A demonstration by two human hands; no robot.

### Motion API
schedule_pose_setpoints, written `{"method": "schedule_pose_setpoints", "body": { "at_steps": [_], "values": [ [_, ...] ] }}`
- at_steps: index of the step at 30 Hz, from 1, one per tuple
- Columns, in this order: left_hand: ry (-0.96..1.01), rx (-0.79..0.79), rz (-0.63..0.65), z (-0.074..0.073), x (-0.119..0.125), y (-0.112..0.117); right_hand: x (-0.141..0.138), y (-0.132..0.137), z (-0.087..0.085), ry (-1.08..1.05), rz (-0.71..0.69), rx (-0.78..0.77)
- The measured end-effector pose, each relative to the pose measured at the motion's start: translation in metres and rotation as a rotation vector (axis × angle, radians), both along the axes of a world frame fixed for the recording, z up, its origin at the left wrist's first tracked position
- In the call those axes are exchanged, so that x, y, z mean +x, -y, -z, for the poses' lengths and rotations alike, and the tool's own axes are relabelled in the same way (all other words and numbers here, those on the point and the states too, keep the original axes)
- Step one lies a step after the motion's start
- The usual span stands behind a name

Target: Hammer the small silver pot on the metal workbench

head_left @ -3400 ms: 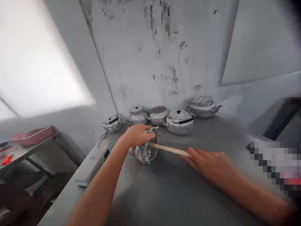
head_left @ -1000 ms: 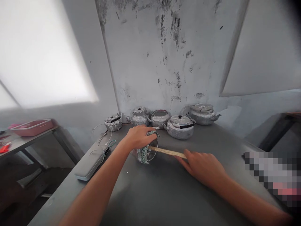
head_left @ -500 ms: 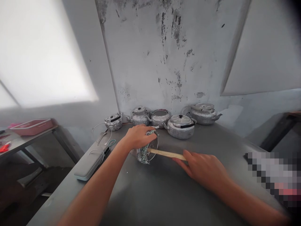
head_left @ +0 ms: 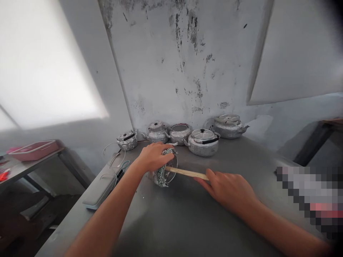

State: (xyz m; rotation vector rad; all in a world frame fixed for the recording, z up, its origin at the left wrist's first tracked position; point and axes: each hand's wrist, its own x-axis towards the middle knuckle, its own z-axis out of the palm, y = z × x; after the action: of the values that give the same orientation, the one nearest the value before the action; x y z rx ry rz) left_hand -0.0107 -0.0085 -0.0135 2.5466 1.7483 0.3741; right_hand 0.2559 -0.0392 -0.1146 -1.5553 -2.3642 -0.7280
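A small patterned metal pot [head_left: 163, 172] lies on its side on the grey table [head_left: 187, 214], its mouth facing right. My left hand [head_left: 153, 156] is closed over the top of it and holds it down. A pale wooden stick [head_left: 186, 173] runs from inside the pot's mouth to my right hand [head_left: 227, 189], which is closed around the stick's near end.
Several silver kettles [head_left: 202, 142] stand in a row against the stained back wall. A flat grey case [head_left: 100, 191] with white cables lies at the table's left edge. A side table to the left carries a pink tray [head_left: 34, 150]. A blurred patch covers the right edge.
Both hands stay on the pot and the stick; the stick has gone a little deeper into the pot's mouth. The view has shifted slightly.
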Motion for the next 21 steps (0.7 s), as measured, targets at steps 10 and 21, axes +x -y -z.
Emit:
{"method": "schedule_pose_setpoints", "body": {
  "at_steps": [10, 21],
  "values": [
    [0.022, 0.014, -0.004, 0.0014, 0.0002, 0.0068, -0.0036, -0.0006, 0.0042, 0.011, 0.007, 0.029],
    [-0.001, 0.008, -0.024, 0.0012, 0.001, 0.0082, -0.0027, -0.0018, 0.0051, 0.025, 0.004, 0.102]
  ]
}}
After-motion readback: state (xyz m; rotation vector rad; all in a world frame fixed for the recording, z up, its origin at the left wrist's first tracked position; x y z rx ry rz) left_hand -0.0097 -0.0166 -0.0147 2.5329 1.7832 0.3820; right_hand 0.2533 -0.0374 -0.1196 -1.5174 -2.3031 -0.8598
